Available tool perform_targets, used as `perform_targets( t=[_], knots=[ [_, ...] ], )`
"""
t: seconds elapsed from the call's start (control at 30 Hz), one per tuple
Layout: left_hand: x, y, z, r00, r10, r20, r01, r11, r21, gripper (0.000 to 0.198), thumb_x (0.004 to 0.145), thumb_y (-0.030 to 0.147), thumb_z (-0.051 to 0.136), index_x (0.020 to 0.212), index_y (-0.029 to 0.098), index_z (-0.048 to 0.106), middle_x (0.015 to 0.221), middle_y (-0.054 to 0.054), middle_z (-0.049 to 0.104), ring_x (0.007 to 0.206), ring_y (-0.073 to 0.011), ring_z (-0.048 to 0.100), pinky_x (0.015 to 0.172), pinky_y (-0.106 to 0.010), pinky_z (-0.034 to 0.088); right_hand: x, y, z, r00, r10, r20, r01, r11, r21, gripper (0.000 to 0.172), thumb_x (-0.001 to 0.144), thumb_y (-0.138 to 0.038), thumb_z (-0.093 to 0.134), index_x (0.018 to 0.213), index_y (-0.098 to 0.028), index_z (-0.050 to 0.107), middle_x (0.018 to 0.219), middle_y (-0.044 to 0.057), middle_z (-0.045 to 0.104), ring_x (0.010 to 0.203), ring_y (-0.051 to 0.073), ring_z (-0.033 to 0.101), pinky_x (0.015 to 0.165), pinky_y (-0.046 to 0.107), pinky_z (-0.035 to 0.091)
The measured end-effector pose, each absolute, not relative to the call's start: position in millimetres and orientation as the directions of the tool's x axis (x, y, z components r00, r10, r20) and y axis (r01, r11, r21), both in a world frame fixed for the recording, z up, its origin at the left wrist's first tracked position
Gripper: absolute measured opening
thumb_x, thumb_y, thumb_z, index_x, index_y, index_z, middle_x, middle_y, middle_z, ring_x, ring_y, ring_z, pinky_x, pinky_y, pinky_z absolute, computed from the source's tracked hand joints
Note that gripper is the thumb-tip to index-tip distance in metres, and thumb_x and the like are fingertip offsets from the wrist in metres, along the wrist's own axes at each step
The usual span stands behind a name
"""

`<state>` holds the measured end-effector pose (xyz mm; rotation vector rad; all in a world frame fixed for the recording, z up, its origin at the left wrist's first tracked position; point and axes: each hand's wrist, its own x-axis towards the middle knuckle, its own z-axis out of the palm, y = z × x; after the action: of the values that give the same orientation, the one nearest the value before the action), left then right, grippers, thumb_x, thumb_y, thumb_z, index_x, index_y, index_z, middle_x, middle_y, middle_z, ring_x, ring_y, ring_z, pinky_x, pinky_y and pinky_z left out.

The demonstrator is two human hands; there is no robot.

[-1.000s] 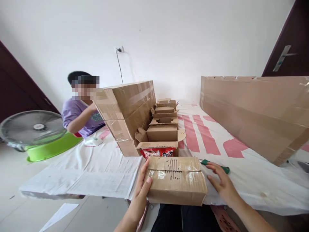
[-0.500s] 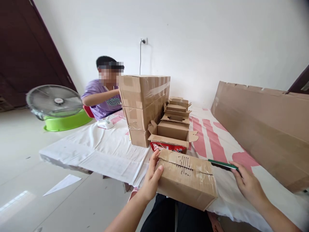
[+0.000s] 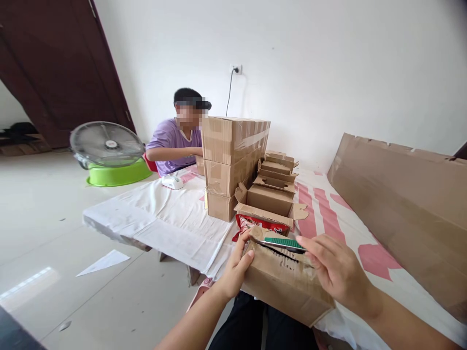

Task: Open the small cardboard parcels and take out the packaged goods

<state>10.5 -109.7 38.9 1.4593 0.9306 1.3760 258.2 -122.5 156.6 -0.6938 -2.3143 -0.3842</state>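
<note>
A taped cardboard box (image 3: 282,289) rests at the near edge of the table, above my lap. My left hand (image 3: 233,270) grips its left end, thumb on top and fingers along the far side. In my right hand (image 3: 333,270) is a green utility knife (image 3: 282,242), lying along the top seam with its front end near the left end of the box. A dark gap shows in the seam beside the knife. Just beyond the box stand an open cardboard carton (image 3: 270,200) and a red packet (image 3: 260,225).
Taped boxes (image 3: 221,177) are stacked three high at the table's middle, with several open cartons in a row beside them. A large cardboard sheet (image 3: 397,204) stands along the right. Across the table sits a person (image 3: 175,141), near a white device (image 3: 172,182) and a fan (image 3: 109,144).
My right hand has moved left with the utility knife, from beside the box onto its top seam. The seam gapes wider. My left hand keeps its grip; the view has shifted left.
</note>
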Motion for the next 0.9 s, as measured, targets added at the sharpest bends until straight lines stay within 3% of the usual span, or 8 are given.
perform_targets(
  t=[0.1,0.23,0.57,0.67,0.9],
  knots=[
    [10,-109,37,0.092,0.945,0.315,-0.044,-0.312,0.949,0.056,0.092,0.050,0.045,0.141,0.022,0.040,0.155,-0.010,0.038,0.145,-0.0309,0.029,0.120,-0.048,0.019,259,-124,155,-0.691,0.330,0.643,0.572,0.793,0.208,0.044,0.092,-0.005,0.042,0.129,-0.023,0.056,0.088,0.005,0.067,0.075,0.018,0.060,0.067,0.032,0.053],
    [11,-109,37,0.072,0.951,0.302,-0.023,-0.301,0.953,0.060,0.091,0.053,0.046,0.141,0.020,0.040,0.156,-0.011,0.037,0.146,-0.0320,0.026,0.121,-0.048,0.016,281,-137,160,-0.702,0.343,0.624,0.595,0.765,0.248,0.050,0.088,0.000,0.041,0.127,-0.024,0.059,0.092,0.005,0.069,0.078,0.017,0.061,0.068,0.032,0.052],
    [10,-113,33,0.016,0.977,0.211,0.011,-0.212,0.977,0.061,0.091,0.052,0.047,0.144,0.022,0.041,0.157,-0.007,0.036,0.147,-0.0327,0.025,0.121,-0.047,0.019,375,-176,157,-0.651,0.525,0.548,0.721,0.653,0.232,0.045,0.093,-0.012,0.043,0.133,-0.029,0.057,0.096,0.007,0.069,0.083,0.020,0.066,0.069,0.032,0.053],
    [9,-109,28,0.011,0.972,0.234,0.000,-0.234,0.972,0.058,0.092,0.051,0.047,0.142,0.023,0.044,0.155,-0.007,0.040,0.145,-0.0331,0.029,0.120,-0.048,0.021,378,-180,152,-0.623,0.565,0.541,0.741,0.648,0.177,0.043,0.094,-0.012,0.044,0.132,-0.028,0.057,0.094,0.007,0.069,0.082,0.019,0.066,0.070,0.031,0.053],
    [9,-106,29,0.020,0.970,0.244,0.009,-0.244,0.970,0.055,0.091,0.050,0.047,0.139,0.023,0.045,0.153,-0.007,0.042,0.143,-0.0325,0.032,0.120,-0.047,0.021,356,-171,146,-0.610,0.565,0.556,0.742,0.653,0.150,0.043,0.094,-0.009,0.041,0.127,-0.028,0.060,0.092,0.005,0.068,0.079,0.016,0.065,0.067,0.028,0.053]
  ],
)
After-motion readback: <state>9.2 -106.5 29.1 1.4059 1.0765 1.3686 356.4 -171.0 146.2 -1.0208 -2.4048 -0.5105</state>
